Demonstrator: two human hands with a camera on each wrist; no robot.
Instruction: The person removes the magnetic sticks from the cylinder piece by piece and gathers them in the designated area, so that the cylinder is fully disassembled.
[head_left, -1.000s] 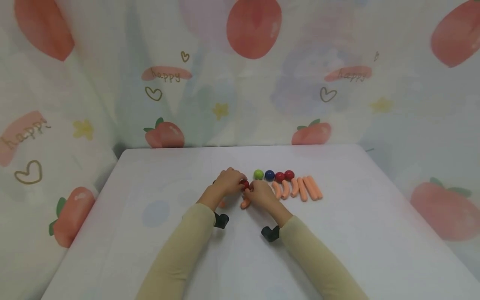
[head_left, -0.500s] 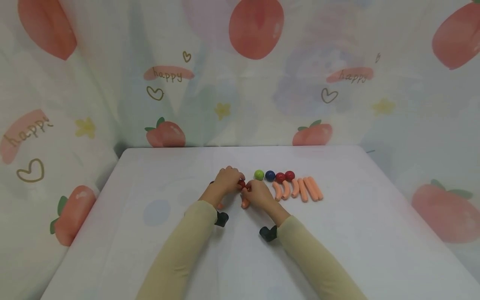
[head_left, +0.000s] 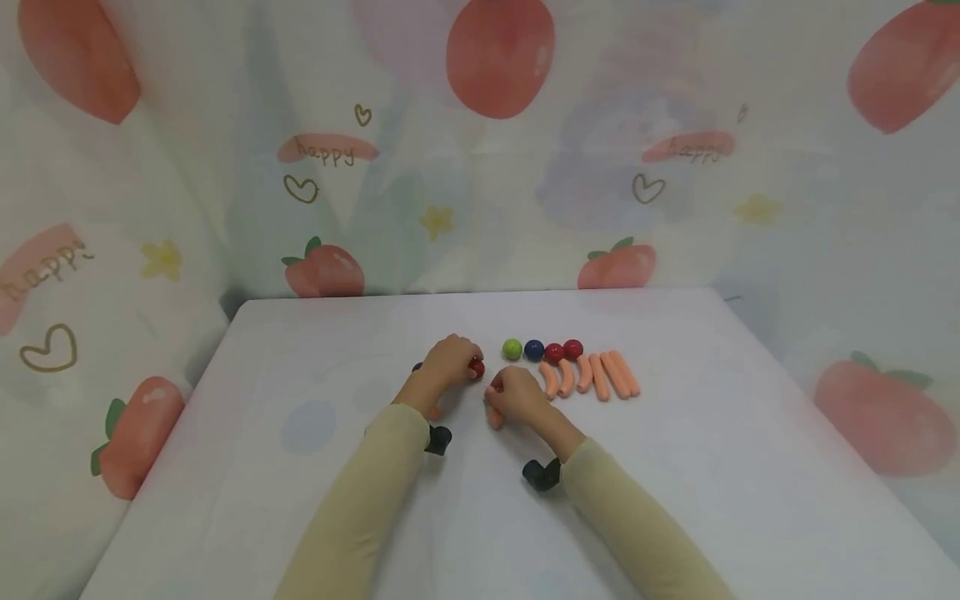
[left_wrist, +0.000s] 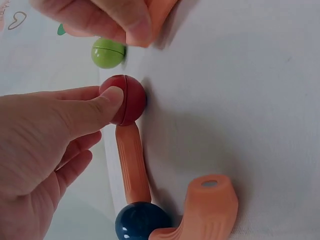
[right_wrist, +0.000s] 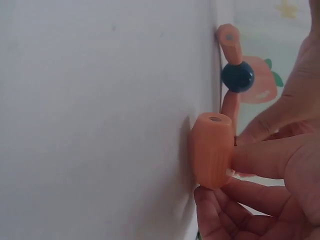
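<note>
My left hand (head_left: 450, 360) pinches a red ball (left_wrist: 131, 100) between thumb and fingertips. A ribbed orange rod (left_wrist: 132, 162) extends from that ball to a dark blue ball (left_wrist: 140, 222). From the blue ball a curved orange rod (left_wrist: 212, 210) bends up, a small grey disc in its end. My right hand (head_left: 517, 396) holds another orange rod (right_wrist: 212, 152), curved in the head view, just apart from the red ball and nearer my body. Its far end is covered by my fingers. In the head view my left hand hides most of the joined pieces.
A green ball (head_left: 512, 349), a blue ball (head_left: 534, 350) and two red balls (head_left: 563, 351) form a row at the back right. Several curved and straight orange rods (head_left: 601, 377) lie in front of them on the white table (head_left: 225, 517). A patterned cloth wall rises behind.
My right hand has drawn away from the red ball towards me, taking the curved orange rod along, and a gap now shows between the hands. My left hand keeps its pinch.
</note>
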